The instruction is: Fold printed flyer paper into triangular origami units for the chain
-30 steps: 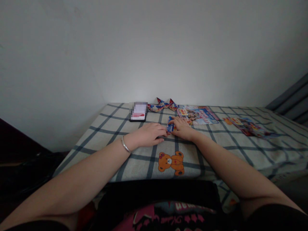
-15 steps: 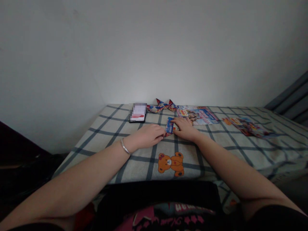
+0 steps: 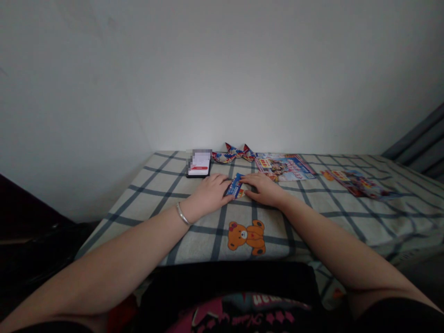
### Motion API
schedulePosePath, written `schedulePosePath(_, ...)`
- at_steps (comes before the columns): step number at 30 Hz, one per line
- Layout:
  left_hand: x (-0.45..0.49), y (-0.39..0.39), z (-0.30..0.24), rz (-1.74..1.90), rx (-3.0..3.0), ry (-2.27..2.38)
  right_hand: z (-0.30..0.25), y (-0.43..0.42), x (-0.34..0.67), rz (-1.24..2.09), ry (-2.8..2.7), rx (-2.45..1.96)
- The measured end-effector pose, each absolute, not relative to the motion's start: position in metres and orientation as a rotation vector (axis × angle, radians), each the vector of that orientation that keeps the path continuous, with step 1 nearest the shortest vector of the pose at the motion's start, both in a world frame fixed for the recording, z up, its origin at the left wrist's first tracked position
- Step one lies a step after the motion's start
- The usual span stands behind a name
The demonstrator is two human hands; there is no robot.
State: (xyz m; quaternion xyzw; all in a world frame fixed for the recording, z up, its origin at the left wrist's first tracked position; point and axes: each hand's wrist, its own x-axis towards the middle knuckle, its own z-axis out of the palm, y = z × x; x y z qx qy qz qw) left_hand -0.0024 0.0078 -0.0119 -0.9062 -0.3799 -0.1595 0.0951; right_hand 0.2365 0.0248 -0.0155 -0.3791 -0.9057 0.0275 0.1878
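Between my hands a small folded piece of printed paper (image 3: 237,186), mostly blue with some red and yellow, lies tilted on the checked tablecloth (image 3: 166,185). My left hand (image 3: 212,192), with a silver bangle at the wrist, grips its left side, the thumb at the near edge. From the right, my right hand (image 3: 263,188) holds the same paper, fingers on its far part and thumb nearer me. The fingers partly cover the paper, so its full outline is hidden.
Beyond my left hand lies a phone (image 3: 199,164) with a blurred screen. Next to it, against the wall (image 3: 222,83), sits a folded printed-paper shape with pointed tips (image 3: 234,153). Two printed flyers (image 3: 287,166) lie flat to the right. A teddy bear print (image 3: 246,237) decorates the cloth nearer me.
The folded paper has turned from nearly upright to slanted and shifted slightly left. My left fingers have spread out and moved away from me; my right hand has slid a little left.
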Motion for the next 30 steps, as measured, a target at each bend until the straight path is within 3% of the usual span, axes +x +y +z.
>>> schedulePosePath(17,-0.004,0.031,-0.023,-0.635,-3.155,-0.806,-0.023,0.028,0.241,0.133,-2.435,-1.23)
schedulePosePath(30,-0.001,0.031,-0.021,-0.884,-3.203,-1.234,-0.027,0.034,0.243,0.112,-2.434,-1.081)
